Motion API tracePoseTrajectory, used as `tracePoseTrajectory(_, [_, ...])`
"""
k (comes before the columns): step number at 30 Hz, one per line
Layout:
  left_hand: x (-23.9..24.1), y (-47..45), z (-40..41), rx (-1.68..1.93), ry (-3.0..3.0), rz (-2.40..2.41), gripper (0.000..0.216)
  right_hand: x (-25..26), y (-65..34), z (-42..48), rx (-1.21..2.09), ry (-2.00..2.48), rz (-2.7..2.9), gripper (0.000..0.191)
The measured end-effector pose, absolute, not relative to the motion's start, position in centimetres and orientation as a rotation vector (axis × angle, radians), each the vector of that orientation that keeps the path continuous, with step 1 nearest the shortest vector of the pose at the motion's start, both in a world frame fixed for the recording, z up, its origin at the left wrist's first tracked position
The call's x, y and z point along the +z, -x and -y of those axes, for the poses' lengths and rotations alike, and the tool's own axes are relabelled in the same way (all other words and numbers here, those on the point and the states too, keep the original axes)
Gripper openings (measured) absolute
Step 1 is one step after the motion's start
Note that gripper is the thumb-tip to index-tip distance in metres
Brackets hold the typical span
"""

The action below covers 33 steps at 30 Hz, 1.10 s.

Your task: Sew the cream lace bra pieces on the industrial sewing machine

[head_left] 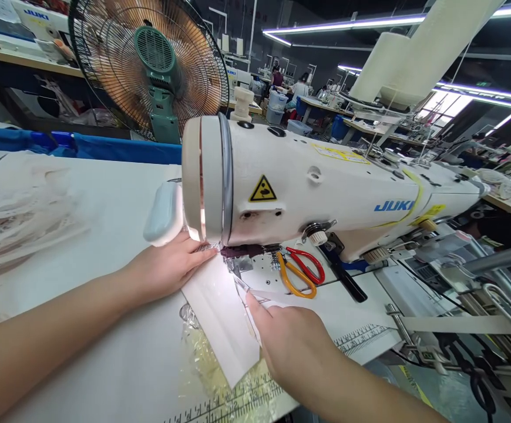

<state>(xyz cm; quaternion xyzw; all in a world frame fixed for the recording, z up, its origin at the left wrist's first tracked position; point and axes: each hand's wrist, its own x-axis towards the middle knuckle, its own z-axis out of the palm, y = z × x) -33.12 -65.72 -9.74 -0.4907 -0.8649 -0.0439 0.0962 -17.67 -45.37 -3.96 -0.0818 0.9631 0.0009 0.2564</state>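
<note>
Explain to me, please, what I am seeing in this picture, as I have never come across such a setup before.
This single picture comes from a camera worn on a person's head, looking forward and down at their own bare hands. The big white body is a JUKI sewing machine. The left hand lies on a white piece close to the machine's head, while the right hand holds its right-hand edge, thumb on top. On the white tabletop are printed ruler marks and a cutting tool with red and orange handles. Behind stands a fan.
</note>
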Motion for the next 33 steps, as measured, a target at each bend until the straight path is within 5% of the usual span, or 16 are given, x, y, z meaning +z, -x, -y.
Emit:
tracePoseTrajectory(11, [-8.8,24.1,63.4,-0.569,1.864,2.309,0.029,-5.3,16.1,42.6,-0.172,0.572,-2.740,0.058])
tracePoseTrajectory(19, [-8.9,22.4,63.1,-0.527,1.884,2.352,0.005,-6.2,15.6,42.3,-0.258,0.695,-2.785,0.034])
tracePoseTrajectory(33, [-8.6,24.8,63.2,-0.445,1.825,2.221,0.021,-6.2,18.1,43.2,-0.132,0.644,-2.772,0.033])
